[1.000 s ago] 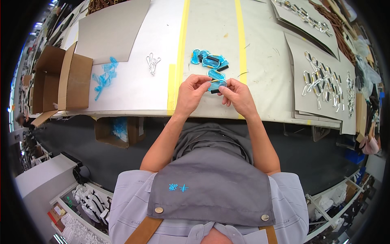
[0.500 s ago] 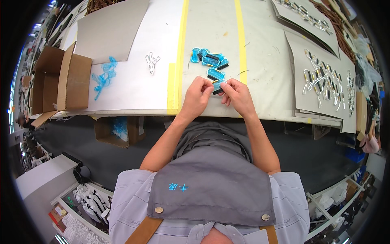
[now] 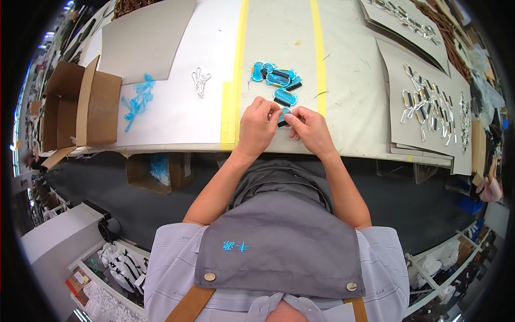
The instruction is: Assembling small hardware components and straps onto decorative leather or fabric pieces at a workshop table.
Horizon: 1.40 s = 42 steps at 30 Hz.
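Over the table's near edge, my left hand [image 3: 258, 127] and my right hand [image 3: 312, 131] pinch a small oval clip [image 3: 283, 116] from both sides. It looks like a carabiner with a black sleeve, covered in blue film; my fingertips hide part of it. Just beyond my fingers lies a similar blue-covered clip [image 3: 285, 97]. Farther back rests a small heap of such clips [image 3: 278, 78], bright rims and black sleeves showing.
Crumpled blue film [image 3: 138, 102] lies left, beside an open cardboard box [image 3: 99, 110]. White metal clips [image 3: 201, 83] sit on the white sheet. At right, grey boards [image 3: 396, 102] bear unwrapped silver clips [image 3: 429, 107]. Another cardboard box [image 3: 177, 172] with blue film stands below the table edge.
My left hand has shifted slightly up, and both hands have closed in around the clip, covering more of it. The clip has moved a little left. The heap has not moved.
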Each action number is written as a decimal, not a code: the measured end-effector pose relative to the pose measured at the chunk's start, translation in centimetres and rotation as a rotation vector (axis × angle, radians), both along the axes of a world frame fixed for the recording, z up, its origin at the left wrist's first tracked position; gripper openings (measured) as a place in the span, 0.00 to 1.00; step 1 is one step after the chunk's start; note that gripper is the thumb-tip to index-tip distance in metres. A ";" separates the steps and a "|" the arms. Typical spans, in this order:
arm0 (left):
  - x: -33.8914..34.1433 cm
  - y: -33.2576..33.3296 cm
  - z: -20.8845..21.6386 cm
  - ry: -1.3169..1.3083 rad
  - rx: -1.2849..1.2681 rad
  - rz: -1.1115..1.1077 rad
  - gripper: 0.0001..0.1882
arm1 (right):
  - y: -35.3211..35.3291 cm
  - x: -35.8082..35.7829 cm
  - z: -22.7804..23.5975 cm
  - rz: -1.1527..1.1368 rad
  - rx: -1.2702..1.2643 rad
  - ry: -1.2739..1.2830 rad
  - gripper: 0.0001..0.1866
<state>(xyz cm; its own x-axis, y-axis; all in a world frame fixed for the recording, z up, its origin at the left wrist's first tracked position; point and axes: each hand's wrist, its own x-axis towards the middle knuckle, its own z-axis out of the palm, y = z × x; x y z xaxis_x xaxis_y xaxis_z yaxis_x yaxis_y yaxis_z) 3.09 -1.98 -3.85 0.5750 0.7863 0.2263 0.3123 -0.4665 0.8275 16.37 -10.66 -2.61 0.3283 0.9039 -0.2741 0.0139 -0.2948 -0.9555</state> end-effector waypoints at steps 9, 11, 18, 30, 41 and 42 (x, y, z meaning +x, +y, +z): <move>0.1 -0.2 -0.7 0.091 0.107 -0.016 0.05 | -0.1 -0.5 -0.1 -0.025 -0.020 -0.026 0.10; 0.1 -0.2 -0.7 0.094 0.102 -0.014 0.05 | -0.1 -0.6 -0.1 -0.029 -0.026 -0.016 0.10; -0.8 0.8 1.0 0.028 -0.354 -0.204 0.04 | -0.6 0.1 -0.9 -0.093 -0.022 0.135 0.10; -1.9 0.2 0.4 -0.116 -0.828 -0.035 0.05 | -0.1 -0.3 -0.5 0.048 0.003 0.204 0.08; -0.9 -1.3 0.5 0.101 -0.283 -0.026 0.06 | -0.2 -0.4 -1.6 0.005 -0.085 0.109 0.07; -0.7 -1.5 0.3 0.091 -0.183 -0.013 0.05 | -0.1 -0.4 -1.8 -0.018 -0.092 0.113 0.07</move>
